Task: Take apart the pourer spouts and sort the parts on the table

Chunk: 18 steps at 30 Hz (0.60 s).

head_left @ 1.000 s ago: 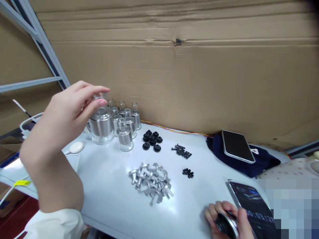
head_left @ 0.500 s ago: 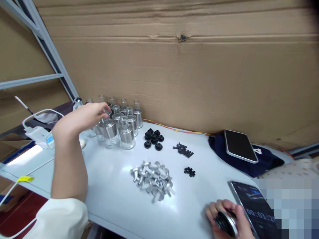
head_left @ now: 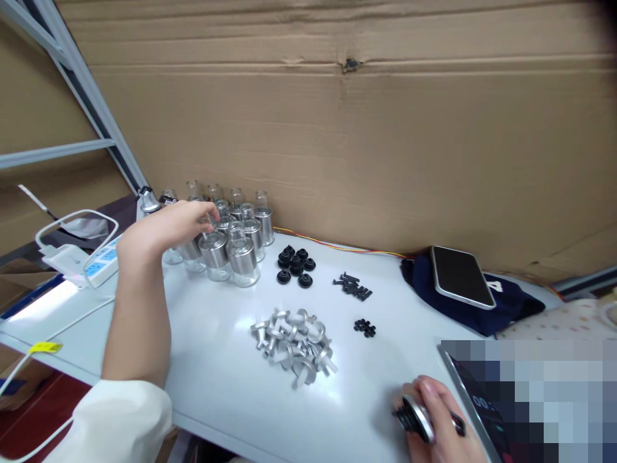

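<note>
My left hand [head_left: 186, 222] reaches across to the glass bottles at the back left, its fingers closed round the neck of one glass bottle [head_left: 214, 256] with a metal sleeve; the grip is partly hidden. Several similar bottles [head_left: 243, 257] stand upright close around it. At the lower right, my right hand [head_left: 441, 418] is closed on a bottle stopper [head_left: 418, 419] with a silver cap, a black ribbed plug and a black lever-like part. A pile of silver bottle-top parts with pale stems [head_left: 296, 344] lies mid-table.
Black ribbed plugs [head_left: 295, 265], thin black pieces [head_left: 353, 287] and tiny black parts [head_left: 365, 328] lie in groups. A tablet-like device [head_left: 463, 276] rests on dark cloth [head_left: 419, 289]. A phone [head_left: 475, 399] is beside my right hand. Left: a power strip [head_left: 103, 262] with cables. Cardboard [head_left: 308, 141] stands behind.
My left hand and the bottle under it have shifted slightly right. My right hand has turned the stopper, so its black plug points left. The view has moved a little.
</note>
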Each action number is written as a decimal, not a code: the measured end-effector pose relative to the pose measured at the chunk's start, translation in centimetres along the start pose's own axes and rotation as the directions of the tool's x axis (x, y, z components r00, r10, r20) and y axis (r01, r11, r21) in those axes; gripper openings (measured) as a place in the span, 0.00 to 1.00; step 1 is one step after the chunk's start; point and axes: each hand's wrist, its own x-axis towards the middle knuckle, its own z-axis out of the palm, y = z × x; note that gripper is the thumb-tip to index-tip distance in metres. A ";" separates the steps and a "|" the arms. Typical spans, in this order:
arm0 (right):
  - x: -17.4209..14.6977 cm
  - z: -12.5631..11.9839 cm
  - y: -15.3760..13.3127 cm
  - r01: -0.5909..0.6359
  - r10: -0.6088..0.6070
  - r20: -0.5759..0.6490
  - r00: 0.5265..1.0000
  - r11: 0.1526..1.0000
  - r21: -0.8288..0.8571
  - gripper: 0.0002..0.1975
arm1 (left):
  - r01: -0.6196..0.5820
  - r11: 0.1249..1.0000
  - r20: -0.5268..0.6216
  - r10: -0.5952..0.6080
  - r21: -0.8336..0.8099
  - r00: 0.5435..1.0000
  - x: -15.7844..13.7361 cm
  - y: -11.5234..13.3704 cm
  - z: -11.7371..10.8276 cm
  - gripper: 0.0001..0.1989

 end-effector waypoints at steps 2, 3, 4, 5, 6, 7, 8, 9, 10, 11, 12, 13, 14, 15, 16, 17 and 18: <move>-0.1 0.3 -0.1 0.036 -0.038 -0.021 0.999 0.996 -0.084 0.18 | -0.003 1.000 -0.020 0.003 -0.019 1.000 0.0 0.1 -0.1 0.12; -0.3 0.5 -0.3 0.061 -0.065 -0.027 0.998 0.991 -0.117 0.18 | 0.003 1.000 -0.028 -0.004 -0.027 1.000 0.0 0.1 -0.1 0.12; -0.5 0.8 -0.5 0.095 -0.100 -0.027 0.995 0.985 -0.145 0.18 | 0.011 0.999 -0.031 -0.012 -0.032 0.999 -0.1 0.2 -0.2 0.13; -0.8 1.2 -0.8 0.141 -0.147 -0.020 0.989 0.975 -0.170 0.18 | 0.024 0.999 -0.042 -0.025 -0.032 0.999 -0.2 0.3 -0.4 0.14; -1.1 1.6 -1.2 0.197 -0.200 0.001 0.980 0.962 -0.191 0.18 | 0.031 0.999 -0.055 -0.033 -0.029 0.998 -0.5 0.4 -0.6 0.16; -1.4 2.0 -1.7 0.258 -0.256 0.040 0.966 0.944 -0.204 0.17 | 0.044 0.999 -0.072 -0.046 -0.024 0.996 -0.9 0.6 -0.8 0.18; -1.7 2.5 -2.2 0.323 -0.309 0.097 0.946 0.923 -0.209 0.16 | 0.055 0.998 -0.093 -0.056 -0.016 0.994 -1.3 0.8 -1.0 0.20; -1.9 3.0 -2.8 0.387 -0.358 0.168 0.918 0.900 -0.199 0.15 | 0.059 0.998 -0.122 -0.059 -0.007 0.991 -1.8 0.9 -1.2 0.22; -2.2 3.6 -3.4 0.455 -0.410 0.240 0.880 0.873 -0.178 0.13 | 0.054 0.999 -0.156 -0.053 0.001 0.986 -2.4 1.1 -1.4 0.23; -2.3 4.1 -4.1 0.526 -0.468 0.303 0.830 0.837 -0.151 0.11 | 0.032 0.999 -0.193 -0.031 0.004 0.981 -3.1 1.4 -1.6 0.24; -2.5 4.7 -4.8 0.600 -0.534 0.350 0.770 0.792 -0.112 0.09 | -0.009 1.000 -0.216 0.009 0.001 0.976 -3.7 1.7 -1.7 0.23; -2.6 5.4 -5.5 0.668 -0.592 0.393 0.704 0.740 -0.081 0.08 | -0.072 0.997 -0.226 0.068 -0.011 0.972 -4.4 2.1 -1.7 0.22; -2.7 6.0 -6.3 0.734 -0.647 0.435 0.626 0.677 -0.049 0.07 | -0.162 0.986 -0.208 0.151 -0.037 0.966 -5.0 2.5 -1.7 0.21; -2.8 6.6 -7.0 0.795 -0.694 0.476 0.541 0.606 -0.019 0.05 | -0.257 0.964 -0.159 0.243 -0.074 0.957 -5.5 3.1 -1.7 0.20; -2.8 7.2 -7.7 0.844 -0.729 0.507 0.460 0.536 0.005 0.05 | -0.349 0.930 -0.090 0.340 -0.117 0.936 -6.0 3.7 -1.5 0.19; -2.7 7.8 -8.2 0.887 -0.758 0.531 0.379 0.461 0.024 0.04 | -0.429 0.889 -0.012 0.433 -0.161 0.901 -6.3 4.5 -1.4 0.18; -2.6 8.3 -8.7 0.920 -0.778 0.549 0.305 0.390 0.041 0.05 | -0.489 0.850 0.060 0.508 -0.198 0.859 -6.5 5.3 -1.1 0.18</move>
